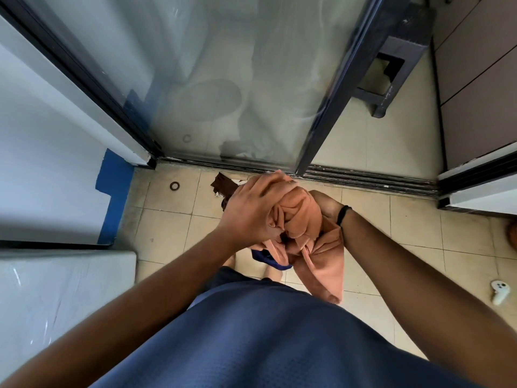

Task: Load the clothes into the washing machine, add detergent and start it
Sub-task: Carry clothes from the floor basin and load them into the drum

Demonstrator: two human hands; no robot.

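A bundle of orange cloth (313, 239) hangs in front of my body above the tiled floor, with a long end drooping down. My left hand (251, 211) lies over its top, fingers wrapped round the cloth. My right hand (326, 204), with a black band at the wrist, grips the bundle from the far side and is mostly hidden by it. A dark brown piece (223, 186) and a dark blue piece (265, 257) stick out from under the bundle. A white appliance top (56, 289), perhaps the washing machine, fills the lower left.
A sliding glass door (223, 79) with a dark frame stands ahead, its track (363, 177) crossing the floor. Beyond it is a dark plastic stool (391, 65). A white controller (499, 291) lies on the tiles at right, a small ring (174, 185) at left.
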